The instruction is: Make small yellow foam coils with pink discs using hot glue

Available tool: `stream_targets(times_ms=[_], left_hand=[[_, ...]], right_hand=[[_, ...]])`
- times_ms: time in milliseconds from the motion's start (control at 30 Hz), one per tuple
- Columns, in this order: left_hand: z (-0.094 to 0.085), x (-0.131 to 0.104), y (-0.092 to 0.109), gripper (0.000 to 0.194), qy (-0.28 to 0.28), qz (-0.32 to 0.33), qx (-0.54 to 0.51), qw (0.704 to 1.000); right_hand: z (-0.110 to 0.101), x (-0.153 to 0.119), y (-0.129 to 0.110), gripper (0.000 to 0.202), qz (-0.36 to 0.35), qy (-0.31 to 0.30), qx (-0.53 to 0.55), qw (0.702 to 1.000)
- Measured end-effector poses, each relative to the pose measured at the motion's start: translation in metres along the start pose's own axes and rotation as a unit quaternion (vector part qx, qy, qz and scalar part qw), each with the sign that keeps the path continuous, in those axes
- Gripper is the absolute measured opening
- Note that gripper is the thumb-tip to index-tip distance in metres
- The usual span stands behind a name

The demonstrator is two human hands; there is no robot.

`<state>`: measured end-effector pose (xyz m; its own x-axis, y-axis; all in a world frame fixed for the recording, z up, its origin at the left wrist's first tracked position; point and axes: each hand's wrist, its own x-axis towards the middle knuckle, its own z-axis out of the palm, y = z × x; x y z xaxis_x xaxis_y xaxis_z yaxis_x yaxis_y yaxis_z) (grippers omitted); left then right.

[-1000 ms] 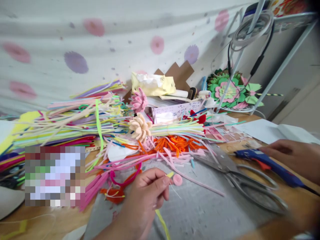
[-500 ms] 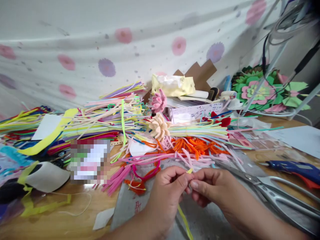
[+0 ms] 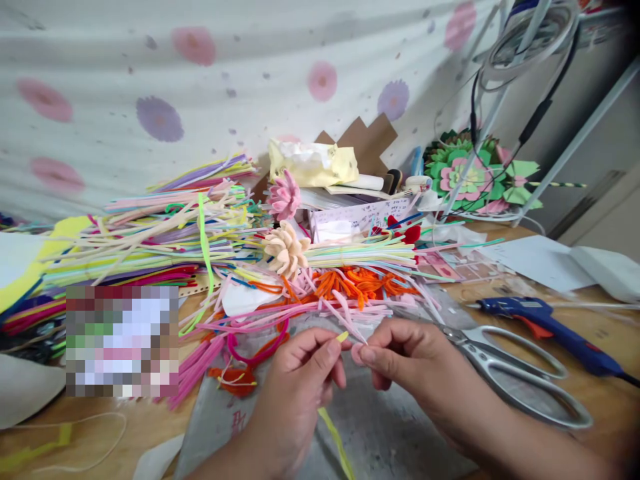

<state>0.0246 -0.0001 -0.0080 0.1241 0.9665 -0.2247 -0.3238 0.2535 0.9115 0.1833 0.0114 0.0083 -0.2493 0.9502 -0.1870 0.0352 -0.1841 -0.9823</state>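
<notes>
Between the thumb and forefinger of my left hand (image 3: 310, 373) is a yellow strip; its tip pokes out on top and a long yellow tail (image 3: 337, 440) hangs below the palm. My right hand (image 3: 400, 357) is pinched close to the right of it, a small gap apart, on a thin pale piece (image 3: 364, 339) too small to make out fully. Both hands are over a grey board (image 3: 395, 433). Orange pipe cleaners (image 3: 350, 285) and pink ones (image 3: 300, 312) lie just beyond the fingers.
Metal scissors (image 3: 505, 373) and a blue glue gun (image 3: 550, 327) lie at the right. Bundles of coloured pipe cleaners (image 3: 135, 233) fill the back left. Behind are a beige flower (image 3: 286, 250), a pink flower (image 3: 284, 195), a tissue pack (image 3: 313, 163) and green paper flowers (image 3: 467, 177).
The view has turned to the right, so the scene sits further left. My hands, which were touching, have moved slightly apart; the yellow tip stays in my left hand.
</notes>
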Motion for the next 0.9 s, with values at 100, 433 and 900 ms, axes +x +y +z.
stream_targets(times_ms=[100,433,900], left_hand=[[0.001,0.000,0.001,0.019,0.009,-0.010,0.003,1.000],[0.003,-0.003,0.001,0.014,0.019,-0.013,-0.018,1.000],[-0.001,-0.001,0.004,0.017,-0.025,-0.032,-0.051,0.998]], right_hand=[[0.001,0.000,-0.001,0.027,-0.016,-0.022,-0.042,0.999],[0.004,0.005,0.004,0.021,0.001,-0.039,-0.100,0.994],[-0.014,-0.005,0.000,0.030,-0.172,-0.078,-0.239,0.953]])
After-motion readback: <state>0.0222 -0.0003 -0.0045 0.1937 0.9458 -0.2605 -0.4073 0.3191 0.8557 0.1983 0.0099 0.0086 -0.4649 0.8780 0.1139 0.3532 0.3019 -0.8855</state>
